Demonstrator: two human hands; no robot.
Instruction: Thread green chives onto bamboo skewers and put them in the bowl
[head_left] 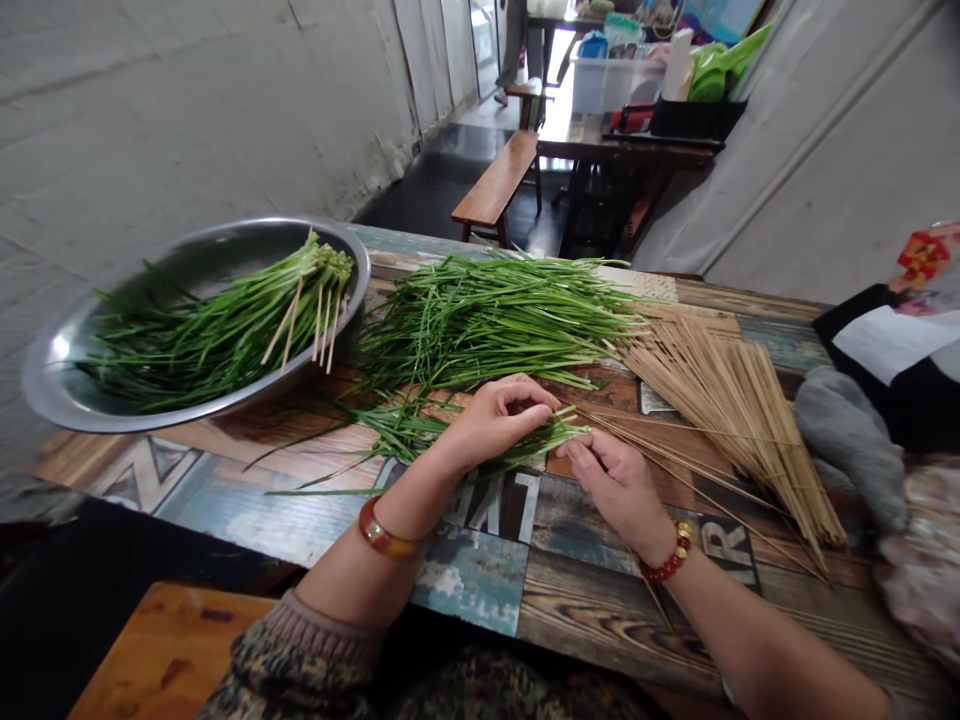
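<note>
My left hand point(510, 415) is closed around a small bunch of garlic chives point(409, 425), whose leaves trail left over the table. The pale cut ends stick out between my two hands. Close to these ends, my right hand point(611, 475) is pinched shut. A thin bamboo skewer point(657, 598) runs out below its palm; the skewer's tip is hidden by the fingers. Behind my hands lies a large pile of loose chives point(495, 310). Right of it, many bamboo skewers point(739, 410) are fanned out, with a few loose ones near my right hand.
A steel basin point(56, 385) at the left holds skewered chive bunches point(247, 320). Grey cloth-like material point(844, 430) and a plastic bag point(922, 560) sit at the right edge of the patterned wooden table point(472, 580). A bench point(499, 180) and another table stand beyond.
</note>
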